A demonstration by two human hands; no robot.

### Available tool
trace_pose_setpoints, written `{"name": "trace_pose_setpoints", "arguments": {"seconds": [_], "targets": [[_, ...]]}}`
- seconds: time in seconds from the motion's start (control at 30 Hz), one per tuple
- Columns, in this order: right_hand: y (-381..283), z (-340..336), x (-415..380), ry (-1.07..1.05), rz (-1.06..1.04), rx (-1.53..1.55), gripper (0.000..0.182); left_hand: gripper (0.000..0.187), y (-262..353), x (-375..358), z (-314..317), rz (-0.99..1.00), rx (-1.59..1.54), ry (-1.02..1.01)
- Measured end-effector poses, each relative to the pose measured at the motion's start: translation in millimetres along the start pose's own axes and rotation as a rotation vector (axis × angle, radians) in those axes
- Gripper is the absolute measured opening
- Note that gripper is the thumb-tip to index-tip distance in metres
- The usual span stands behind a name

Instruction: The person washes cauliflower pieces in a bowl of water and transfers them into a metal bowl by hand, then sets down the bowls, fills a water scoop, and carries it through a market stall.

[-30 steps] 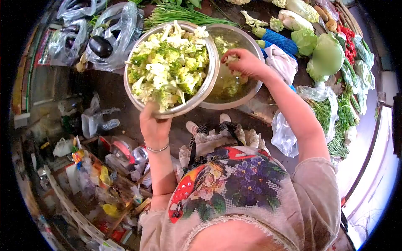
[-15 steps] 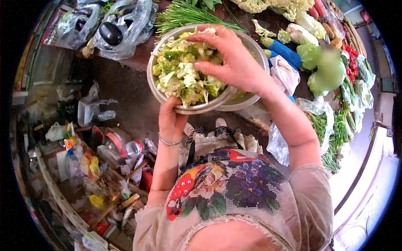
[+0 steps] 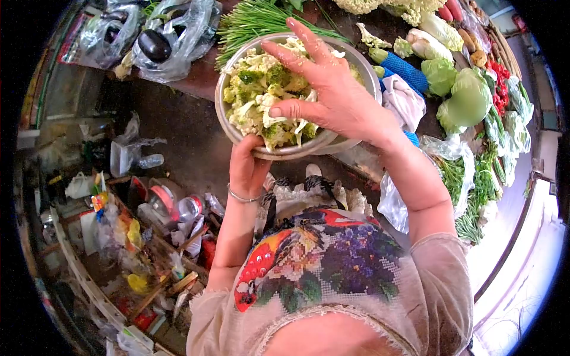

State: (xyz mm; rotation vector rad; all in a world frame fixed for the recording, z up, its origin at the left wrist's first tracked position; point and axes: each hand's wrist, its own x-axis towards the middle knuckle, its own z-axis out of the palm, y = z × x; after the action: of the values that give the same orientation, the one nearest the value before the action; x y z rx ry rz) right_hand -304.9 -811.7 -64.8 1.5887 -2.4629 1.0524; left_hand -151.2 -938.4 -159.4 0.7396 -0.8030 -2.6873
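Note:
A metal bowl point(image 3: 222, 113) heaped with chopped cauliflower and broccoli florets point(image 3: 258, 98) is in front of me. My left hand point(image 3: 247, 165), a bangle at its wrist, grips the near rim with the fingers out of sight beneath. Spread wide over the florets is my right hand point(image 3: 335, 98), its palm down and small wet bits on the fingers. The thumb reaches across the heap, and nothing is held in that hand. A second metal bowl point(image 3: 373, 80) shows behind and to the right, partly hidden by the first bowl and my right hand.
Long green stalks point(image 3: 249, 26) lie behind the bowls. Bagged eggplants point(image 3: 155, 46) sit at the table's left. Blue-netted vegetables point(image 3: 404, 71), a pale cloth point(image 3: 404, 104), cabbages point(image 3: 440, 77) and red peppers point(image 3: 500, 89) are at right. Plastic litter point(image 3: 136, 237) covers the lower left floor.
My right hand's fingers have lifted and spread out over the florets. The held bowl has shifted slightly right, with my left hand still on its rim.

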Motion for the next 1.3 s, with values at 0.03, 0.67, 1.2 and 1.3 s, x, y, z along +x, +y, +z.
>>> {"name": "trace_pose_setpoints", "arguments": {"seconds": [0.03,0.67,1.2,1.3], "targets": [[-0.8,-6.5,2.5,0.027,-0.012,0.011,0.071,0.052,-0.1,0.4,-0.2,-0.001,0.001,-0.001],[114.9,84.4,-20.8,-0.530,0.434,-0.181,0.085,0.034,38.6,-11.8,-27.5,0.102,-0.098,-0.191],[123.7,43.5,-38.2,-0.261,0.404,0.356,0.027,0.020,62.6,-19.8,6.2,0.225,-0.079,0.135],[150.3,54.9,-39.3,-0.116,0.218,0.026,0.030,0.025,63.1,-18.7,5.1,0.228,-0.097,0.144]]}}
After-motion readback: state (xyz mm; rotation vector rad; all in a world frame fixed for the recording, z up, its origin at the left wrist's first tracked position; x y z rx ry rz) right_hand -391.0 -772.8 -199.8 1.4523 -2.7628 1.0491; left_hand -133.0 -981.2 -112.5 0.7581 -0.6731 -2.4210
